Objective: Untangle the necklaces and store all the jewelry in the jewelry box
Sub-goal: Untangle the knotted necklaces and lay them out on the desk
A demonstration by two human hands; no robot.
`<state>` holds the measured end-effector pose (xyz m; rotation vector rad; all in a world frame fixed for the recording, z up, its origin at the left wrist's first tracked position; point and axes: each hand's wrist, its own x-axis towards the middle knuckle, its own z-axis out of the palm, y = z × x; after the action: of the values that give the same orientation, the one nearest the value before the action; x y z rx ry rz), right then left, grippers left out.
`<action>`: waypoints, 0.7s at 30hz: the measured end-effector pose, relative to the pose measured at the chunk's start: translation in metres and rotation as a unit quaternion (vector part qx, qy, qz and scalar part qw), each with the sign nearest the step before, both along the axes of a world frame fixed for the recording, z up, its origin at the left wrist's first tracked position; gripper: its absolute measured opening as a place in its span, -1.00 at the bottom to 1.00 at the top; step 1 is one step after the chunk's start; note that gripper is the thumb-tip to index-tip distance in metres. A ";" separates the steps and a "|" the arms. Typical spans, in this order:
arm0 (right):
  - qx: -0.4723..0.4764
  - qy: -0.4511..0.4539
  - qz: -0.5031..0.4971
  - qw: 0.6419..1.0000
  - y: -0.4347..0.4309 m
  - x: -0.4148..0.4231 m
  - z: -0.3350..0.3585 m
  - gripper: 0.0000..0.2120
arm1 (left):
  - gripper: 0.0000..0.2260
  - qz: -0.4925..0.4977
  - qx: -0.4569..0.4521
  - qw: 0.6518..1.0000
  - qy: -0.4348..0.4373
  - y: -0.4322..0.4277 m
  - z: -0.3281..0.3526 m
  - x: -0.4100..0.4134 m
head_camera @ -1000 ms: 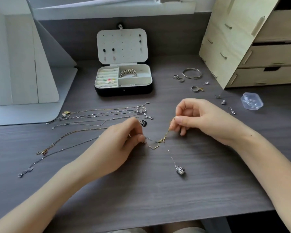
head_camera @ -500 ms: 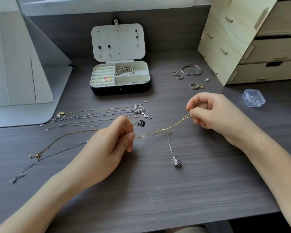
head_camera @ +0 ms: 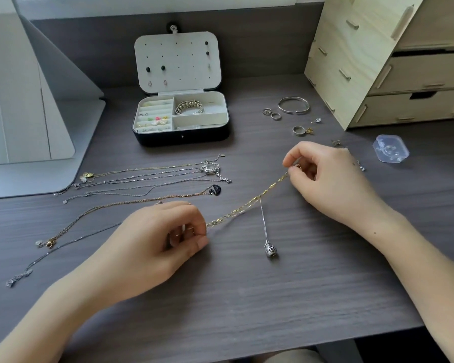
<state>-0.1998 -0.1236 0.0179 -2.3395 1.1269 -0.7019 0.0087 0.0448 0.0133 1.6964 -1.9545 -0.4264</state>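
surface: dark grey wood-grain surface (head_camera: 233,305); both forearms come in over its near edge.
left hand: left hand (head_camera: 152,239) curled, thumb and fingertips pinching the lower end of a gold link chain (head_camera: 247,205).
right hand: right hand (head_camera: 325,179) pinching the chain's upper end between thumb and forefinger. The chain runs taut on a diagonal between the two hands.
pendant: silver openwork ball pendant (head_camera: 270,251) on a thin silver chain caught mid-span on the gold one; it lies on the surface.
sorted set: thin silver and gold necklaces (head_camera: 142,176) laid side by side, left of the hands.
loose items: silver open bangle (head_camera: 294,104) with small rings just beside it, beyond the right hand; clear plastic case (head_camera: 390,148) further right.
box: black jewelry box with white lining (head_camera: 181,137), far centre, lid upright; beaded bracelet in its rear right compartment, studs on the lid panel.
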 end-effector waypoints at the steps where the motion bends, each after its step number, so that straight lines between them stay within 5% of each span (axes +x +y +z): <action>1: -0.003 -0.017 -0.005 1.000 0.000 0.000 0.000 -0.88 | -0.90 0.008 -0.004 1.000 0.010 0.001 0.001 0.001; 9: -0.036 -0.095 -0.024 0.995 -0.002 0.000 0.001 -0.91 | -0.79 0.115 -0.024 0.989 0.093 0.014 0.002 0.004; 21: 0.038 -0.110 0.016 0.993 0.002 0.002 0.001 -0.87 | -0.94 0.186 -0.021 0.982 0.023 0.030 0.012 -0.004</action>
<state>-0.1973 -0.1220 0.0192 -2.1522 0.9989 -0.8659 0.0042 0.0747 0.0249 1.9515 -1.5537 -0.2792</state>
